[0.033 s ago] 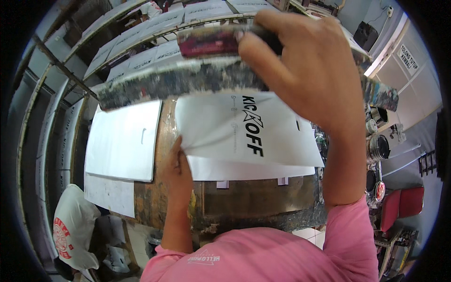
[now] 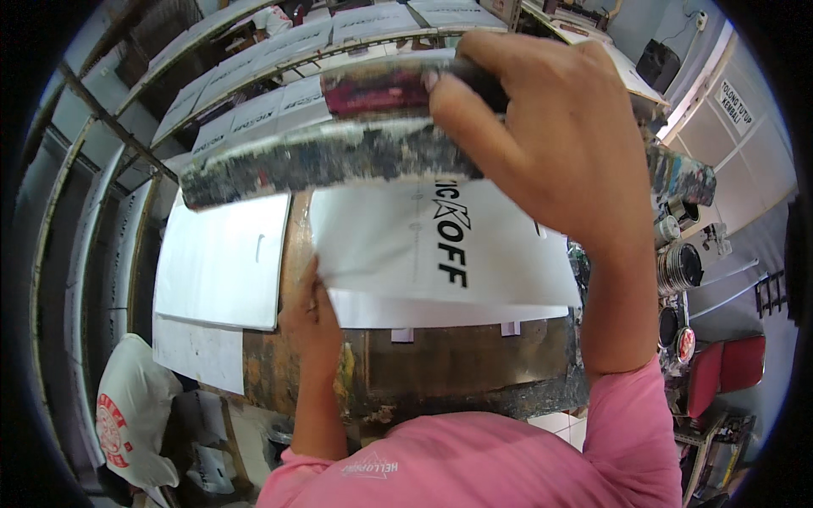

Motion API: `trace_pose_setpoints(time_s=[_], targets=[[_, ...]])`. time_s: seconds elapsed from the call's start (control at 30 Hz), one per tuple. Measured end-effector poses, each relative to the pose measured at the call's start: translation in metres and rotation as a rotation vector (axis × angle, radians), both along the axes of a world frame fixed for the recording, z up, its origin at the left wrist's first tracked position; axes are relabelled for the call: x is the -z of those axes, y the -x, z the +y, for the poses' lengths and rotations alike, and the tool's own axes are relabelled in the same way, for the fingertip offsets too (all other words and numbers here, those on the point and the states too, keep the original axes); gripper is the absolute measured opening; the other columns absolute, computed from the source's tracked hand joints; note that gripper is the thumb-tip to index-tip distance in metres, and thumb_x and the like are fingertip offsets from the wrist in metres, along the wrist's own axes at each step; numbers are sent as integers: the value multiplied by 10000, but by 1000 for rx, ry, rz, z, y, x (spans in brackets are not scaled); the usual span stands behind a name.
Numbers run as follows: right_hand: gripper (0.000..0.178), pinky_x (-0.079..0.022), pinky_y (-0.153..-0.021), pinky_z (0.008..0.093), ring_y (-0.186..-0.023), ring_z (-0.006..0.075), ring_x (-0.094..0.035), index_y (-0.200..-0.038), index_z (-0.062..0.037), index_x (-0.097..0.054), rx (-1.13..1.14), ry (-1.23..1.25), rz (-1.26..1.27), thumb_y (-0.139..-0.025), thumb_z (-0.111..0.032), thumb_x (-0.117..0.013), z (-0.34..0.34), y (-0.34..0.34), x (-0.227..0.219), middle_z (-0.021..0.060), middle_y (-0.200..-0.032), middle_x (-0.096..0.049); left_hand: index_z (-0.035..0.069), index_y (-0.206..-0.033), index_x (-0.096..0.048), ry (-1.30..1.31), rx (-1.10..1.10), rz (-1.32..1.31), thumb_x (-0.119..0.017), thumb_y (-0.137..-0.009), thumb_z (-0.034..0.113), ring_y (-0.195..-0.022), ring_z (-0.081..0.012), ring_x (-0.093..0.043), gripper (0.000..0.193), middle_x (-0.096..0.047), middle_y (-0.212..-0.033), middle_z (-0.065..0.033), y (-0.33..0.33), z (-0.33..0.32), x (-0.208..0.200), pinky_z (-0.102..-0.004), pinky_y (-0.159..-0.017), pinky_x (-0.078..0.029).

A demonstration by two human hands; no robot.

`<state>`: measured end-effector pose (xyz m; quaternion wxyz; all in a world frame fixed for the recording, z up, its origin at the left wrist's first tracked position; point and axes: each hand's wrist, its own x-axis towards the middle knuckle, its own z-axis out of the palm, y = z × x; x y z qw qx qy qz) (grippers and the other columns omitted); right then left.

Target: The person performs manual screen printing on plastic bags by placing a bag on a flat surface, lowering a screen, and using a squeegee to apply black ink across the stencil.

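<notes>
My right hand (image 2: 550, 135) is raised at the upper middle, fingers curled over an ink-stained bar (image 2: 373, 90). Just below the bar, the long paint-crusted edge of a screen-printing frame (image 2: 330, 158) is lifted and tilted above the table; the hand seems to hold both. My left hand (image 2: 312, 309) pinches the left edge of a white plastic bag (image 2: 373, 245) with black print and a handle slot. That bag is partly raised and creased at the pinch, and the frame hides its far part. Under it lies another white sheet (image 2: 398, 315).
A stack of white bags with handle slots (image 2: 216, 271) lies left on the stained worktable (image 2: 466, 360). Printed bags (image 2: 377, 21) cover racks at the back. Ink tins (image 2: 677, 267) and a red chair (image 2: 728, 372) stand right. Someone in a white shirt (image 2: 135, 406) is at lower left.
The frame edge and my right hand have come slightly lower. The printed bag and my left hand have shifted a little left and toward me.
</notes>
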<state>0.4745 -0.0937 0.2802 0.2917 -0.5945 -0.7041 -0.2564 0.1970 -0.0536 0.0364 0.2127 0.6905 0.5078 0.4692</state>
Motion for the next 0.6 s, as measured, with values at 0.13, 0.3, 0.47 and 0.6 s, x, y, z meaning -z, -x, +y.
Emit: trace_pose_setpoints(time_s=[0.13, 0.3, 0.47, 0.6], targets=[[375, -454, -821, 486, -840, 437, -655, -993, 1, -724, 14, -79, -19, -970, -367, -654, -1, -5, 16, 218, -867, -700, 33, -1457, -712, 130, -190, -199, -583, -1094, 13, -925, -77, -637, 386, -790, -1173, -94, 68, 8, 17, -246, -789, -522], [367, -447, -899, 455, -902, 410, -651, -1053, -5, -733, 59, -30, 18, -986, -354, -640, -15, 3, 20, 213, -939, -718, -2, -1400, -739, 20, -289, 4, -596, -1101, 68, -895, -79, -637, 339, -799, -1192, -97, 185, 40, 37, -247, -768, -510], [380, -441, -875, 476, -813, 391, -650, -890, -4, -695, 81, -53, 37, -945, -379, -663, -21, 13, 25, 197, -844, -711, -7, -1381, -741, -115, -314, 227, -602, -1108, 176, -1150, -243, -743, 357, -788, -1288, -200, 335, 99, 67, -361, -1003, -549], [388, -447, -902, 492, -837, 401, -656, -1033, -8, -737, 84, -35, 82, -940, -380, -671, -19, 15, 27, 203, -861, -723, 16, -1559, -579, -112, -696, 409, -605, -1125, 295, -1297, -373, -693, 516, -703, -1438, -236, 386, 147, 38, -447, -1114, -509]])
